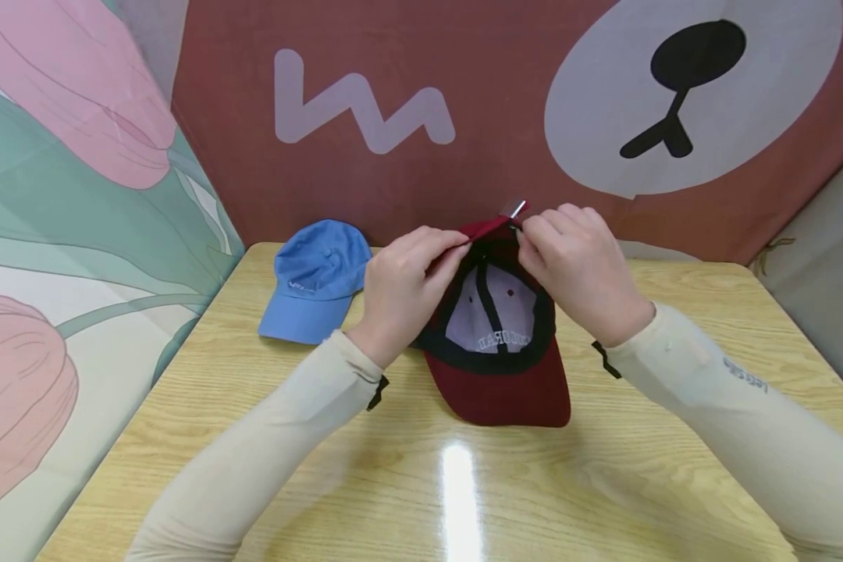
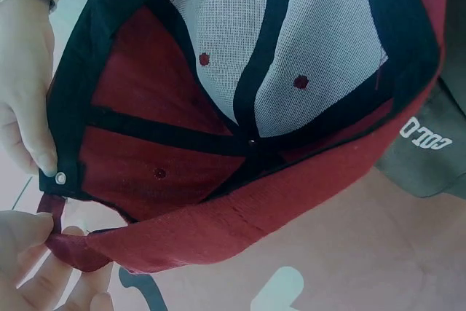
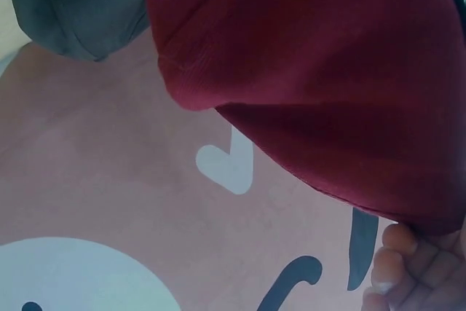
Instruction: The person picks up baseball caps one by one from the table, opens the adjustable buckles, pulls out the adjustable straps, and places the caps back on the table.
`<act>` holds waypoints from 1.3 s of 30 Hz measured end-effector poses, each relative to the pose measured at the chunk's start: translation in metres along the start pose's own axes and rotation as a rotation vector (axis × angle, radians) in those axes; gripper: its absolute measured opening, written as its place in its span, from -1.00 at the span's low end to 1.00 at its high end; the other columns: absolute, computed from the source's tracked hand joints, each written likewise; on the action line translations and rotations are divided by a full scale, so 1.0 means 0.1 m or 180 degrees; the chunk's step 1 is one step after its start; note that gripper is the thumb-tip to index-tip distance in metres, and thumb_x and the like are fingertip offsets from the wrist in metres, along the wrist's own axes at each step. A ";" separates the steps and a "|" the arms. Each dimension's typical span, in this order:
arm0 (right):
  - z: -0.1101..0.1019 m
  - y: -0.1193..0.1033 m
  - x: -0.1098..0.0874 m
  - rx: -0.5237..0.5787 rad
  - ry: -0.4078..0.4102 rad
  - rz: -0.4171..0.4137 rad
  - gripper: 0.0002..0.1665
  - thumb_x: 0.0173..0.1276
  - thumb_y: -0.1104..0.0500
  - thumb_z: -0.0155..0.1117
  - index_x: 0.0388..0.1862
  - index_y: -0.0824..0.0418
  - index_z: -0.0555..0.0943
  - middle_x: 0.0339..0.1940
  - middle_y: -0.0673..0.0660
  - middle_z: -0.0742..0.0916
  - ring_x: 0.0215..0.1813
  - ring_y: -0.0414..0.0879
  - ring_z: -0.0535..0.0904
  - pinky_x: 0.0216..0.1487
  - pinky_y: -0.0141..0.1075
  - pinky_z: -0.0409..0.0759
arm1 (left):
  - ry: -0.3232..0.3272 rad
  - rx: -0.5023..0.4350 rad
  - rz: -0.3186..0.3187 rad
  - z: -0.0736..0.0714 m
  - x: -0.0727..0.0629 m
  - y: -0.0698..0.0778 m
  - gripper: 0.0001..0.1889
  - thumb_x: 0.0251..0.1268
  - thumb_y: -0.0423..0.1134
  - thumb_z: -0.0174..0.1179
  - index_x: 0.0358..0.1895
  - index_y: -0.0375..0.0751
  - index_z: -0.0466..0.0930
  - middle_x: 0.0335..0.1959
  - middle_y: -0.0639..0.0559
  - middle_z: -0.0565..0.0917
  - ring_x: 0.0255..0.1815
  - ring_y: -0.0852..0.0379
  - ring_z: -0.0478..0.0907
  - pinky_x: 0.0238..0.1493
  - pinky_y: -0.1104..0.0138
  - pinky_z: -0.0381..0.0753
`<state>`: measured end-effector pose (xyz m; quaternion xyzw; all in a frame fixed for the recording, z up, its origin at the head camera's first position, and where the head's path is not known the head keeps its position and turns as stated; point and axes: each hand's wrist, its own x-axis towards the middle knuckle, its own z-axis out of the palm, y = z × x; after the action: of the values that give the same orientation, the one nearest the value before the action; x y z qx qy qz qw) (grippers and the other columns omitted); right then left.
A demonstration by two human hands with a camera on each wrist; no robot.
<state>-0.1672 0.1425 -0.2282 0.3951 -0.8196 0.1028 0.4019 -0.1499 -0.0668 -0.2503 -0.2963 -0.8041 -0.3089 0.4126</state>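
A dark red baseball cap (image 1: 506, 398) is held tilted over the table, brim toward me, its pale lining and black sweatband showing. On the left of the cap's back edge, my left hand (image 1: 413, 273) pinches the fabric between thumb and fingers. My right hand (image 1: 579, 261) pinches the back edge on the other side, near a small metal buckle (image 1: 515, 209). The left wrist view shows the adjusting strap (image 2: 76, 249) and the back opening between the fingers, with a small round snap (image 2: 60, 178). The right wrist view shows mostly the cap's outside (image 3: 313, 56).
A blue cap (image 1: 316, 273) lies on the wooden table (image 1: 365, 499) at the back left, close to my left hand. Behind the table hangs a brown cloth (image 1: 393, 179) with a cartoon face. A flowered cloth (image 1: 77, 257) borders the left side.
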 end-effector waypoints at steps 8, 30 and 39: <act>0.00 0.02 -0.01 0.0022 0.0023 -0.0040 -0.79 0.22 0.45 0.27 -0.51 0.35 0.43 -0.62 0.23 0.54 -0.55 0.09 0.35 -0.53 -0.23 0.20 | 0.0000 -0.0001 0.0016 0.00 0.00 0.00 -0.87 0.29 -0.27 0.29 -0.18 -0.21 0.75 -0.29 0.00 0.73 -0.29 0.12 0.66 -0.21 0.33 0.63; -0.01 0.03 -0.03 0.0056 0.0003 0.0155 -0.79 0.23 0.44 0.29 -0.49 0.35 0.44 -0.59 0.25 0.57 -0.52 0.10 0.38 -0.49 -0.20 0.25 | 0.0037 -0.0017 0.0044 0.00 -0.04 -0.01 -0.89 0.28 -0.30 0.30 -0.19 -0.21 0.74 -0.30 0.00 0.73 -0.30 0.14 0.66 -0.26 0.32 0.63; -0.05 0.05 -0.03 0.0147 -0.0013 0.0341 -0.83 0.27 0.44 0.26 -0.48 0.37 0.48 -0.58 0.25 0.58 -0.51 0.11 0.40 -0.45 -0.15 0.34 | 0.0102 -0.0040 0.0040 -0.02 -0.07 -0.06 -0.90 0.27 -0.30 0.31 -0.21 -0.22 0.74 -0.32 0.00 0.72 -0.34 0.15 0.65 -0.31 0.31 0.62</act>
<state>-0.1665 0.1501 -0.2263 0.3601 -0.8378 0.1423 0.3849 -0.1501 -0.0732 -0.2568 -0.2991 -0.7935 -0.3161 0.4255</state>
